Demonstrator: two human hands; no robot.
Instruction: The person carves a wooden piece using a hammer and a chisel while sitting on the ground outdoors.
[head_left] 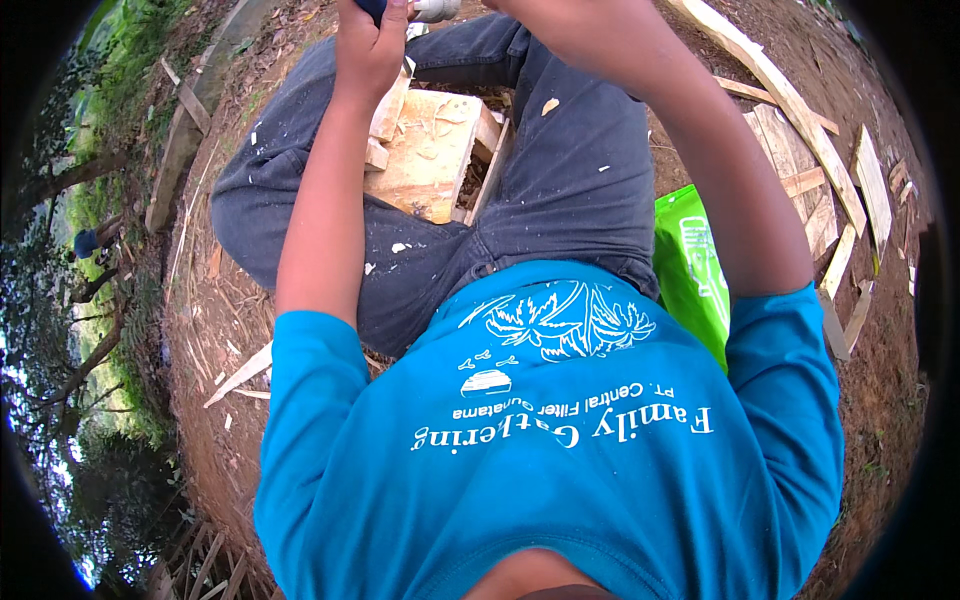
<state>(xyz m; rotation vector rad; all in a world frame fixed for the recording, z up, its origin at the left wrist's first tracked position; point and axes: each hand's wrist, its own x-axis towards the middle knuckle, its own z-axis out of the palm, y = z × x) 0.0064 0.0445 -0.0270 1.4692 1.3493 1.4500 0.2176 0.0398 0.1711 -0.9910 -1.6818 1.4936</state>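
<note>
Both of my hands are up at the top edge of the head view, partly cut off. My left hand (368, 45) is closed around a dark blue thing (373, 8), of which only a small part shows. Beside its thumb is a rounded grey-white piece (436, 9); I cannot make out its kind or whether it joins the blue thing. My right hand (545, 12) reaches in from the right near that piece, its fingers out of the frame. Below the hands, a pale wooden block (425, 150) with shavings on it lies between my bent legs.
Smaller wood pieces (392, 105) lie against the block. A bright green bag (692, 265) is by my hip on the right. Long boards and offcuts (800, 110) lie on the brown earth at right. Greenery and a beam (180, 150) are at left.
</note>
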